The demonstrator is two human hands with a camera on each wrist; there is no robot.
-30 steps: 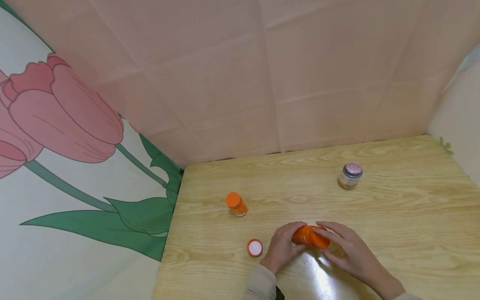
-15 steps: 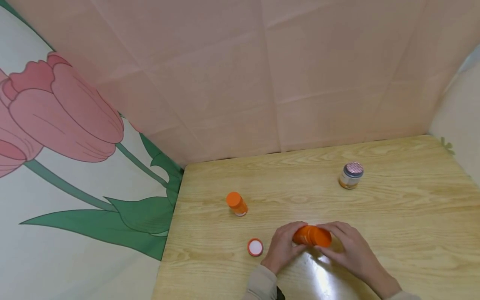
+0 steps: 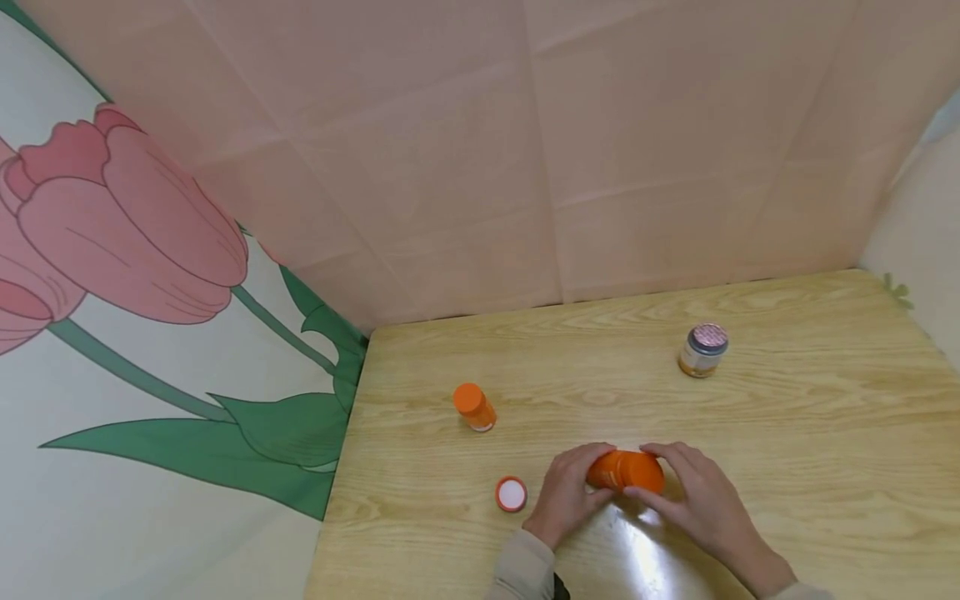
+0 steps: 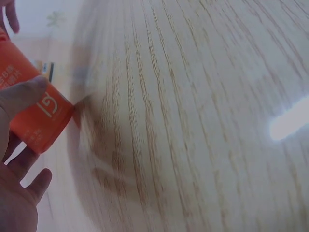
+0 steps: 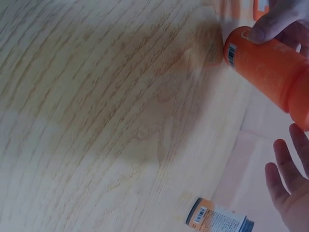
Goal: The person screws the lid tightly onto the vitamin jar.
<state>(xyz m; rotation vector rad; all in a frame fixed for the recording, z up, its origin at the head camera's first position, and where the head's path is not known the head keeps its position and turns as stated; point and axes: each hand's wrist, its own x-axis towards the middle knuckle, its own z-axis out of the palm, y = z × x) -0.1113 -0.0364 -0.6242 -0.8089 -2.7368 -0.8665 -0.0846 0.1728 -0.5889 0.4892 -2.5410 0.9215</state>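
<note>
My left hand (image 3: 566,492) grips an orange plastic bottle (image 3: 606,469) round its body, thumb over the printed label in the left wrist view. The bottle (image 4: 41,96) leans over, its capped end pointing right and its base low over the table. At that end my right hand (image 3: 705,508) holds the orange cap (image 3: 643,473) by its edge, thumb on the near side and fingers on the far side. In the right wrist view several fingers (image 5: 286,166) of that hand stretch out beside the cap (image 5: 300,99).
A round lid (image 3: 512,494) lies white liner up, left of my left hand. Behind it stands another orange-capped bottle (image 3: 474,407). A small jar (image 3: 703,350) with a pinkish top stands at the back right of the wood-grain table (image 3: 817,400), near the pink backdrop (image 3: 675,167).
My right hand's fingers have shifted from lying across the cap to its edge, baring more of its flat face. The left hand and bottle have hardly moved.
</note>
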